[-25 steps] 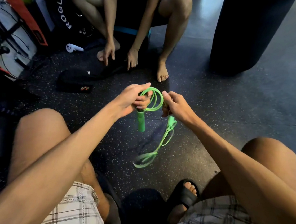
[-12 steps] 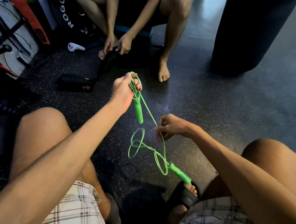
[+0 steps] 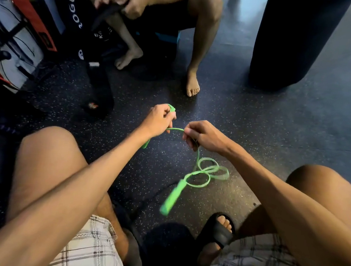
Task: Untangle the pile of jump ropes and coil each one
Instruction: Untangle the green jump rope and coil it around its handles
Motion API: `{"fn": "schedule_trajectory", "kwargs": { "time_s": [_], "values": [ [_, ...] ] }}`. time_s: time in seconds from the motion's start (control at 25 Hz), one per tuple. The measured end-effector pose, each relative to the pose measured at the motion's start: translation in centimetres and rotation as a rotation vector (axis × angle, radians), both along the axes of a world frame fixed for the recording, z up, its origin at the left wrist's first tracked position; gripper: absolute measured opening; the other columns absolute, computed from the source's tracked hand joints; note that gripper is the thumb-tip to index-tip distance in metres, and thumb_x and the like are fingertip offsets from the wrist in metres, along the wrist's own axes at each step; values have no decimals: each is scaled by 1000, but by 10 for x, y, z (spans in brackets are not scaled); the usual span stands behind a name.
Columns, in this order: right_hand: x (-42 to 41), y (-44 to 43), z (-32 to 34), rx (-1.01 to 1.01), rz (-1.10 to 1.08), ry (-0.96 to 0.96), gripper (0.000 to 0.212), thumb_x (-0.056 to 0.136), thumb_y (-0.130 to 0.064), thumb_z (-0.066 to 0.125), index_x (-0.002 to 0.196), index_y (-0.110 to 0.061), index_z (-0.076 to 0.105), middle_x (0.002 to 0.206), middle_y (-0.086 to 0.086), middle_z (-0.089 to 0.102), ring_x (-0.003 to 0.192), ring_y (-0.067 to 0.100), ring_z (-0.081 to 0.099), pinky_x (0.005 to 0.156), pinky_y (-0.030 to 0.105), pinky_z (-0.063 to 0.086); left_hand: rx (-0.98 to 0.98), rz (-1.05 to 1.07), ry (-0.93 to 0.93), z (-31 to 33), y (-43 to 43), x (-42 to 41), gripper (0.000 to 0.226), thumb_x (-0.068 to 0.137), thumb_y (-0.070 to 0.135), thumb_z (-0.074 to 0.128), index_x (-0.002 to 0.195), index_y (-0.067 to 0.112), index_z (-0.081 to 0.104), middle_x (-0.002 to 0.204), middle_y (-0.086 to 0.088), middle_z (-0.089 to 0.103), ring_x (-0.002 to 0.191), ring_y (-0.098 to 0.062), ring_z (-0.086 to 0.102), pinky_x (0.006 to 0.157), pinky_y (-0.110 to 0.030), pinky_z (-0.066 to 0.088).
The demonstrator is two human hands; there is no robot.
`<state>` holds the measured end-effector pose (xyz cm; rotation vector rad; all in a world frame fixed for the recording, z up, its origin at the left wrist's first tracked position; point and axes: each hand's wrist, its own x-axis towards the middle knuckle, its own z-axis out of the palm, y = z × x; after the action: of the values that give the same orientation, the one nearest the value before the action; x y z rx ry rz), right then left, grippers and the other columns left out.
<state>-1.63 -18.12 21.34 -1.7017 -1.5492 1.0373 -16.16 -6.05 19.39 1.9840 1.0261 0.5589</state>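
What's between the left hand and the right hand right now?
A short arc of the green jump rope spans from left hand to right hand; head view shows it.

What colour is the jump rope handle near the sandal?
Bright green jump rope handle, best in the head view.

Dark speckled rubber floor, black punching bag.

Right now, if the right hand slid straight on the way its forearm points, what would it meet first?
Most likely the left hand, just across the short arc of thin green jump rope that both hands grip. The right hand points at it, though depth is unclear.
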Motion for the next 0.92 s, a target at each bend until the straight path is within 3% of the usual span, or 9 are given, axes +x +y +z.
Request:
{"fn": "schedule_trajectory", "kwargs": {
  "time_s": [0.2,0.36,0.48,0.64,0.8,0.92],
  "values": [
    [10,3,5,155,-100,-81,29,103,-12,45,81,-5,64,55,-7,50,43,5,43,46,24,39,-311,-189,46,4,-10,5,34,100,16,43,81,-1,65,50,-7,51,35,-13,46,38,-22,39],
    [13,8,7,253,-211,-177,31,101,-21,51,74,-11,63,54,-8,52,45,2,41,50,25,35,-551,-296,-61,20,-15,4,49,103,32,37,66,5,56,39,0,32,30,-11,25,36,-20,19],
    [13,8,8,258,-294,-156,36,100,-33,51,70,-15,59,58,-4,56,48,6,44,50,28,39,-718,-324,-199,30,-17,1,48,102,31,40,61,8,46,36,4,23,29,-8,18,38,-22,13],
    [17,7,-1,100,-344,17,50,104,-40,41,82,-2,63,58,7,54,50,18,54,56,44,54,-984,-267,-522,35,-5,-5,48,101,31,38,57,13,44,35,8,21,28,-5,16,34,-20,14],
    [11,2,-10,-157,-304,130,58,105,-45,31,100,7,58,67,20,61,58,31,64,60,35,52,-1128,-164,-863,40,8,-10,39,102,30,32,73,10,48,41,7,27,34,-6,23,41,-21,22],
    [2,-4,-13,-315,-220,160,53,105,-44,33,107,5,52,81,29,69,72,38,70,71,43,58,-1101,35,-1006,35,15,-8,36,104,25,30,86,6,54,53,2,37,45,-10,34,55,-24,32]
  ]
}}
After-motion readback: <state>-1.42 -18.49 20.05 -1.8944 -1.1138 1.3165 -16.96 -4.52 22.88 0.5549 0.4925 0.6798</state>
